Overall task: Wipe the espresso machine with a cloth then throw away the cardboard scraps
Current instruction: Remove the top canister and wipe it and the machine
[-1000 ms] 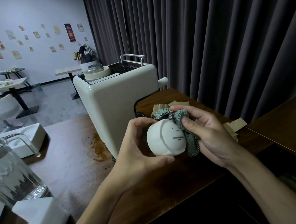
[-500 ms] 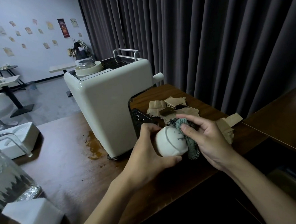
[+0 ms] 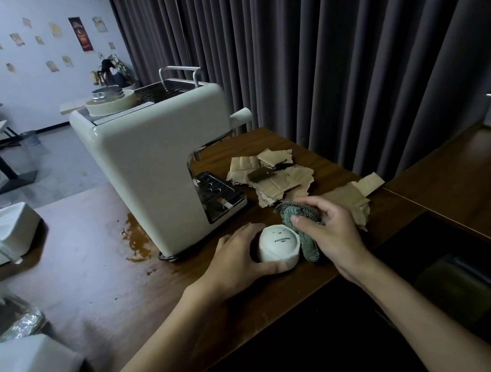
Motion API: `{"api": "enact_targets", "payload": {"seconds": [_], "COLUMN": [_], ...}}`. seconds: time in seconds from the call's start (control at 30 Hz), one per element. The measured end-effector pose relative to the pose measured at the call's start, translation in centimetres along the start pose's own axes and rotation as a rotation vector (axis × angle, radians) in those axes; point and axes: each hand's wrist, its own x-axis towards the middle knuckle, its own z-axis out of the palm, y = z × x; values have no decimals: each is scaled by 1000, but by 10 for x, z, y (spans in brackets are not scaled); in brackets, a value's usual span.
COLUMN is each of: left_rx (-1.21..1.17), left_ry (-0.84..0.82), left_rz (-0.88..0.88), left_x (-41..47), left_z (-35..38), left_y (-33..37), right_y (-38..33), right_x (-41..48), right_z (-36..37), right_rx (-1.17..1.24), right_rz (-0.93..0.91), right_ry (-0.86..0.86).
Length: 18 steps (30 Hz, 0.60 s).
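1. Lowered since a second ago: the white cup (image 3: 278, 245), earlier held up in front of the espresso machine (image 3: 157, 168), is now down at the worktop (image 3: 100, 281), just off the machine's near front corner. Both hands came down with it.
2. Left hand (image 3: 237, 261): fingers (image 3: 238, 233) and thumb are curled round the cup's left side and grip it. The cup is upside down, and small print shows on its base.
3. Right hand (image 3: 333, 232): fingers (image 3: 314, 203) are closed over the grey-green cloth (image 3: 297, 214), with the thumb pressing it against the cup's right side. One end of the cloth hangs below the palm.
4. Cloth location: in front of the machine's drip tray (image 3: 220, 197), touching the cup.
5. Cardboard scraps (image 3: 278, 181): a loose, overlapping pile lies on the worktop just right of the drip tray, beyond the right hand. A further torn piece (image 3: 351, 202) lies farther right of the machine, partly behind the right hand.
6. Brown spill (image 3: 137, 238): a wet patch lies on the worktop against the machine's near left base.
7. Glass jug (image 3: 5, 315): it stands well left of the machine, cut off by the picture's edge.
8. Dark curtain (image 3: 346, 64): it hangs behind and to the right of the machine.
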Motion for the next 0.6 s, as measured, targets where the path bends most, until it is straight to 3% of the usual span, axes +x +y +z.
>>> {"api": "enact_targets", "payload": {"seconds": [0.13, 0.2, 0.33, 0.47, 0.6], "left_rx": [111, 49, -112, -52, -30], "left_ry": [-34, -17, 189, 417, 589], "left_rz": [3, 11, 108, 276, 320], "left_x": [1, -3, -16, -34, -53], "left_z": [-4, -13, -55, -111, -163], "left_y": [0, 8, 34, 64, 83], "right_y": [-13, -23, -48, -84, -132], "right_x": [3, 6, 21, 45, 75], "right_z": [0, 2, 10, 29, 52], "right_rx": [-17, -45, -53, -84, -55], "right_rz": [-71, -116, -182, -296, -416], "right_ry": [-28, -53, -120, -184, -213]}}
